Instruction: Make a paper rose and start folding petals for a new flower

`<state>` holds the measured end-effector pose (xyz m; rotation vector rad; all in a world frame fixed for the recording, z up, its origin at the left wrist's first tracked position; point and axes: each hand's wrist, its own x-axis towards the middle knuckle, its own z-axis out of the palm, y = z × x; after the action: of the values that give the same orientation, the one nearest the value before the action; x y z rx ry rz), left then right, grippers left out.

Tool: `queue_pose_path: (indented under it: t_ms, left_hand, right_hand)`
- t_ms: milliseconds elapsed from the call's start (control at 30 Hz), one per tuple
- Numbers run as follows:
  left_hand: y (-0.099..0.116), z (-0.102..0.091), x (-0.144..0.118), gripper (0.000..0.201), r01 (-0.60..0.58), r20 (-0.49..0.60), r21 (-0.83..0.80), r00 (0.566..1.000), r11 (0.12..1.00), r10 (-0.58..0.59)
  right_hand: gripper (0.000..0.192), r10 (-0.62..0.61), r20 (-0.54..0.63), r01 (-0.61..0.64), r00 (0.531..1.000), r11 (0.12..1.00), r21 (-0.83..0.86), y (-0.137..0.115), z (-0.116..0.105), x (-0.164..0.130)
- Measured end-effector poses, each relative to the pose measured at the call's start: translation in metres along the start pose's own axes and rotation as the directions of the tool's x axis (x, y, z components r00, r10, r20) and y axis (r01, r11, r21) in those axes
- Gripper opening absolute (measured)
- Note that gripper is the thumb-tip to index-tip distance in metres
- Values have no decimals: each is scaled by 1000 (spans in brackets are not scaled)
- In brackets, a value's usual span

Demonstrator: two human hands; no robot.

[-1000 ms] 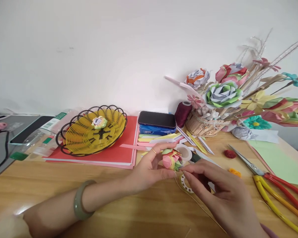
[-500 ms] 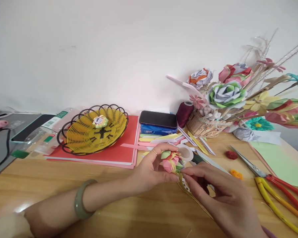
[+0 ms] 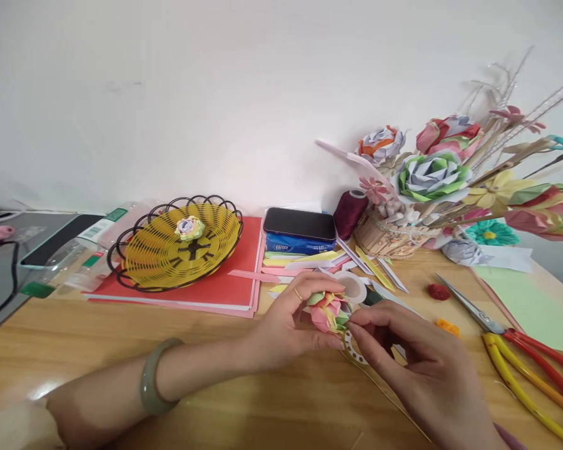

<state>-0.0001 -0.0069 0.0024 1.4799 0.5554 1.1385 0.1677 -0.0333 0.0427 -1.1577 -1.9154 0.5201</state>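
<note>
1. Wooden table (image 3: 244, 406) runs under both my arms, with a plain white wall (image 3: 169, 94) behind everything on it.
2. Nearest me, my left forearm lies across the wood with a green bangle (image 3: 152, 378) on the wrist.
3. My left hand (image 3: 286, 322) is closed around a small paper flower (image 3: 327, 308) of pink, yellow and green folds, thumb below and fingers over the top; a ring (image 3: 298, 294) sits on one finger.
4. My right hand (image 3: 417, 369) pinches the flower's right edge between thumb and forefinger, so both hands grip it just above the table, near the middle of the view.
5. Under those fingertips lies a white strip with round holes (image 3: 351, 350); I cannot tell what it is.
6. Just behind the flower is a roll of tape (image 3: 351, 286).
7. To the right lie scissors (image 3: 473, 309) and yellow and red handled pliers (image 3: 530, 375).
8. Further back on the left, a yellow wire basket (image 3: 178, 250) rests on red paper (image 3: 234, 275) and holds another small paper flower.
9. Behind that, a phone (image 3: 300, 224) lies on a blue tissue pack, beside a spool of dark red thread (image 3: 349, 212).
10. Farthest right, a woven pot of paper roses (image 3: 426, 178) stands against the wall.
</note>
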Motion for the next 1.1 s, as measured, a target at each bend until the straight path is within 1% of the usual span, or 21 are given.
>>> queue_pose_path:
  t_ms: [167, 300, 400, 467, 533, 633, 800, 933, 1000, 1033, 1100]
  left_hand:
    - [0, 0, 0, 52, -4, 1, 66, 1000, 998, 4]
    - [1, 1, -1, 51, 2, -14, 97, 1000, 995, -1]
    - [2, 1, -1, 50, -9, -7, 140, 1000, 990, 10]
    - [2, 1, -2, 49, -42, 12, 214, 999, 976, 41]
    - [3, 0, -3, 50, -99, 26, 303, 995, 948, 95]
    - [2, 0, -3, 50, -162, 30, 390, 986, 906, 164]
    - [3, 1, -2, 45, -210, 46, 459, 976, 863, 213]
    - [5, 1, -2, 47, -248, 94, 502, 968, 829, 233]
    - [5, 2, -3, 49, -235, 102, 512, 972, 826, 213]
    - [5, 2, -3, 50, -221, 95, 505, 975, 834, 200]
    - [5, 2, -4, 51, -166, 65, 466, 986, 869, 154]
  right_hand:
    - [8, -20, -4, 20, 1000, 1000, -3, 1, 1, -1]
    - [5, 17, 4, -17, 1000, 1000, 10, -1, 1, -1]
    - [4, 54, 19, -54, 998, 999, 4, -2, 0, 1]
    - [5, 93, 62, -94, 994, 996, 2, -1, -1, 2]
    - [8, 131, 104, -131, 986, 991, -10, -1, -1, 4]
    - [9, 162, 117, -159, 980, 987, -33, 0, -2, 5]
    - [11, 126, 77, -117, 989, 987, -113, 2, 1, 3]
    - [8, -17, -15, 13, 1000, 968, -250, 3, 7, -1]
    - [7, -64, -48, 49, 997, 964, -262, 2, 8, -2]
    - [8, -47, -42, 36, 998, 972, -233, 2, 7, -2]
    - [12, 60, 39, -55, 997, 992, -116, 0, 3, 2]
